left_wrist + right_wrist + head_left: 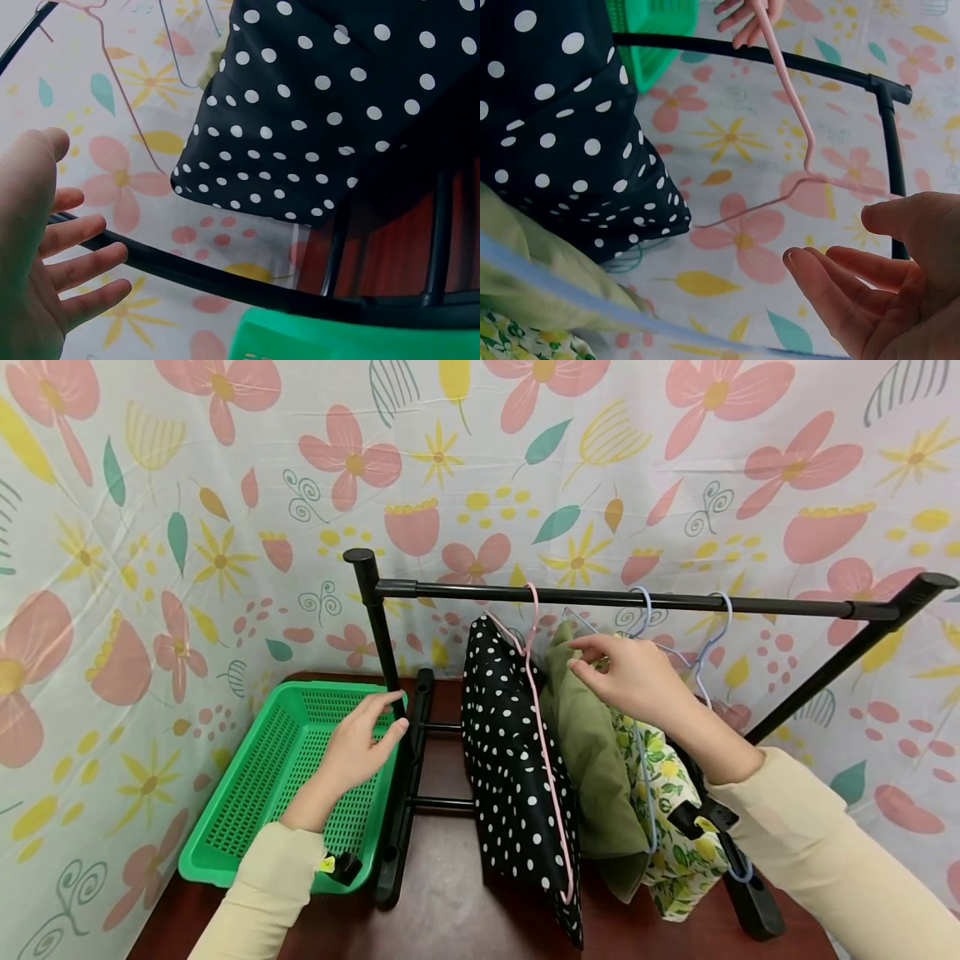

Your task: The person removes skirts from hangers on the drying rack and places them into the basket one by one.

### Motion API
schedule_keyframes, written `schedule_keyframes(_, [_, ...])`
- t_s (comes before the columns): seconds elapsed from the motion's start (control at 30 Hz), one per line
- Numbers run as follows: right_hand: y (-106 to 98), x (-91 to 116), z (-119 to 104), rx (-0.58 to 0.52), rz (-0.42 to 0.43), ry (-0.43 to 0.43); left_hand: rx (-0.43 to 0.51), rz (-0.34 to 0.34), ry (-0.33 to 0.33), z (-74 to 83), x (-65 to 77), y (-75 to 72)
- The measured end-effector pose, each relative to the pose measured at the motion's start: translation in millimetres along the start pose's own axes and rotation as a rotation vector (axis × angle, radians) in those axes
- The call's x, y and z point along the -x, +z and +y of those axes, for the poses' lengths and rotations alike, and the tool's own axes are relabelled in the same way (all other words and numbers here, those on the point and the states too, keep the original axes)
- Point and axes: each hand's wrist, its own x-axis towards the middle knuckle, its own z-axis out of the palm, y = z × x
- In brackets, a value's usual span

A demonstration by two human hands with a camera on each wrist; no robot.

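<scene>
My left hand (358, 750) is beside the left post of a black clothes rack (465, 592), over the right side of a green plastic basket (262, 777). Its fingers are spread and hold nothing. A black cloth with white dots (510, 760) hangs from the rack on a pink hanger (542, 727). To its right come an olive-green cloth (592, 768) and a lemon-print cloth (675, 793) with blue hangers (716, 635). My right hand (637, 681) hovers in front of the olive cloth, below the bar. Thumb and fingers (832, 300) are apart, with nothing between them.
Behind the rack hangs a flower-print curtain (420, 460), which also covers the left side. The rack's black feet (393, 860) stand on a dark red-brown table (442, 893). A slanted right post (825, 681) rises beyond my right forearm.
</scene>
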Motion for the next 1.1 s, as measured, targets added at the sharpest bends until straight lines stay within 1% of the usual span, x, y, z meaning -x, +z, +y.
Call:
schedule_keyframes(0.4, [18.1, -17.0, -9.7, -0.039, -0.026, -0.004, 0.063, 0.000, -0.012, -5.8, 1.7, 26.5])
schedule_keyframes(0.63, [26.0, -23.2, -18.2, -0.050, -0.025, -0.013, 0.081, -0.026, -0.048, -7.8, 3.0, 36.1])
schedule_keyframes(0.9, [34.1, -33.6, -28.7, -0.050, -0.038, 0.048, 0.082, -0.056, -0.088, -7.4, 3.1, 42.6])
schedule_keyframes(1.1, [36.7, -41.0, -34.5, -0.020, -0.051, 0.085, 0.093, -0.052, -0.085, -7.9, 2.4, 49.6])
